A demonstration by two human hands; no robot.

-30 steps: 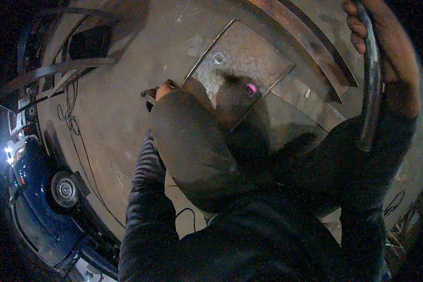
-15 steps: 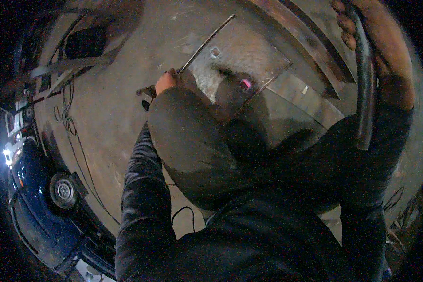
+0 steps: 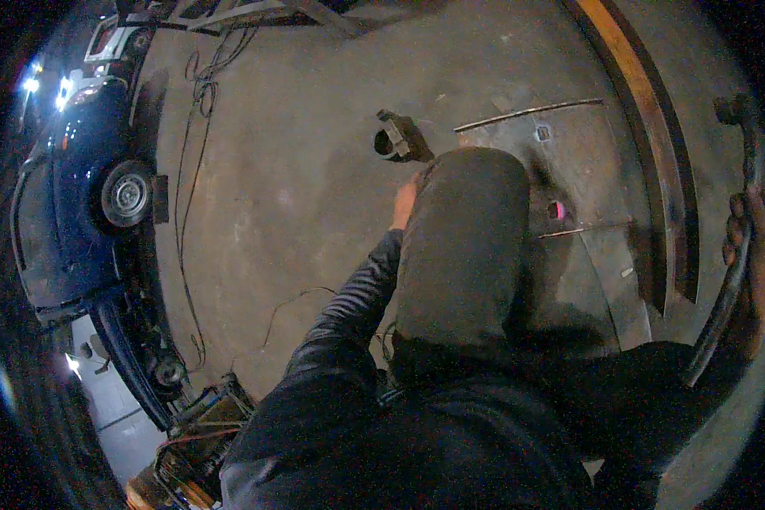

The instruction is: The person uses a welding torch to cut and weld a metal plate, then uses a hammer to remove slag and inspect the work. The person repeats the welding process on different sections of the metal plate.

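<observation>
My right hand (image 3: 752,229) is closed around the dark handle of a hammer (image 3: 750,153), raised at the far right; its dim head is above the fist. My left hand (image 3: 408,200) is beside my bent knee (image 3: 463,246), which hides its fingers. Just beyond that hand is a dark blocky metal piece (image 3: 408,140) with a round opening; whether I hold it is unclear. Right of the knee, a metal plate (image 3: 582,161) lies on the floor. A square hole (image 3: 543,133) and a spot glowing pink (image 3: 556,210) show in it. A thin rod (image 3: 527,115) runs along its far edge.
A long steel beam (image 3: 654,144) curves past the plate on the right. Black cables (image 3: 197,127) trail over the floor at left, beside a dark blue vehicle (image 3: 68,212). A metal frame (image 3: 255,13) stands at the far side, and cluttered equipment (image 3: 200,433) at lower left.
My view has swung left, so the plate and beam appear farther right. The hammer has shifted toward the right rim, and its head now shows. More of the dark metal piece is visible.
</observation>
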